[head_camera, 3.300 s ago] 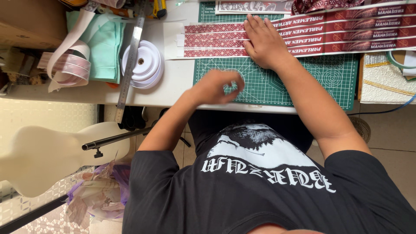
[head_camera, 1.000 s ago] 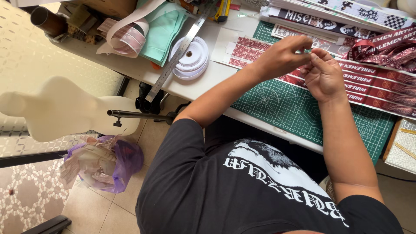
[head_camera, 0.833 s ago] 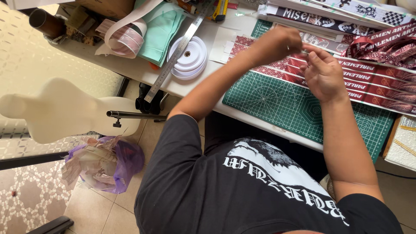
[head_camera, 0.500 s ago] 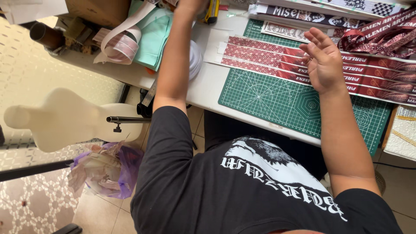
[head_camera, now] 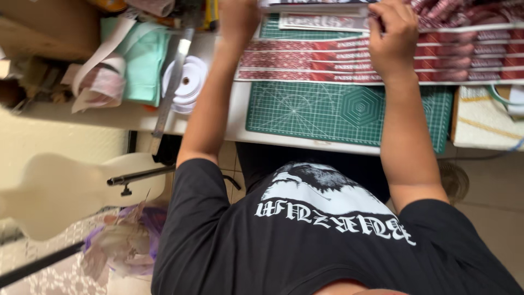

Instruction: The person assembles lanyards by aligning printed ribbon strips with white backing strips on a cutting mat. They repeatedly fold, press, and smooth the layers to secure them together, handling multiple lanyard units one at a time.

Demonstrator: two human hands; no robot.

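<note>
The right hand (head_camera: 394,34) lay knuckles up on the red patterned printed fabric strips (head_camera: 327,59), fingers curled against them; whether it pinched anything could not be told. The strips lay across the far edge of the green gridded cutting mat (head_camera: 349,112). The left hand (head_camera: 238,16) reached toward the table's far edge, its grip partly out of frame and undeterminable. A white ribbon spool (head_camera: 188,82) sat left of the forearm.

Soft, even daylight fills the scene, bright without harsh glare. Shadows are faint; the darkest patch lies under the table edge (head_camera: 305,145). The whole picture is smeared by motion blur, strongest at the left side, where the pale dress form (head_camera: 60,191) and the ribbon rolls (head_camera: 188,82) lose their edges. The shirt print (head_camera: 333,218) stays fairly crisp.
</note>
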